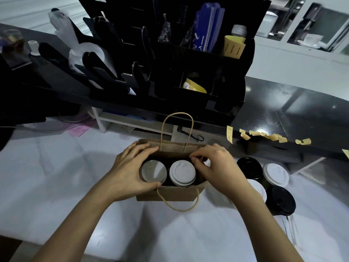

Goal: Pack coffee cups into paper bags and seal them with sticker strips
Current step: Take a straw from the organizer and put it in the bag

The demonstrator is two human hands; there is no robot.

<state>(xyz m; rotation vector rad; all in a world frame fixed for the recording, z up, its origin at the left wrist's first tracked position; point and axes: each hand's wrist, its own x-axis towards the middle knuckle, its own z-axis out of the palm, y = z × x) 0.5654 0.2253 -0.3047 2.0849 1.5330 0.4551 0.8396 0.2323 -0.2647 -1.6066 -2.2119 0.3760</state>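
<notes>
I have both hands at the mouth of the brown paper bag (171, 194), which stands open on the white table (56, 167). My left hand (130, 170) spans the left end of the opening: its fingers are curled over the far edge of the bag and its thumb lies along the near edge, so this grip holds the bag across its mouth. Just beside the palm, inside the bag, sits the left cup (154, 172) with a white lid. My right hand (213, 167) is at the right end of the opening, its fingertips (194, 160) drawn together and pinching at the far edge of the bag; I cannot tell whether anything else is caught in that pinch. Directly left of this grip, between my 2 hands, sits the second cup (182, 173), also white-lidded and touching or nearly touching the first.

The far handle (177, 129) stands upright beyond my fingers; the near handle (178, 202) hangs down the front of the bag toward me.

To the right of my right grip, 5 more cups stand close together on the table, 2 with black lids (281, 200) and 3 with white lids (276, 174). Farther right and beyond, yellow sticker strips (264, 137) hang along the edge of a dark shelf (283, 110). Beyond both hands rises a black organiser (188, 72).
</notes>
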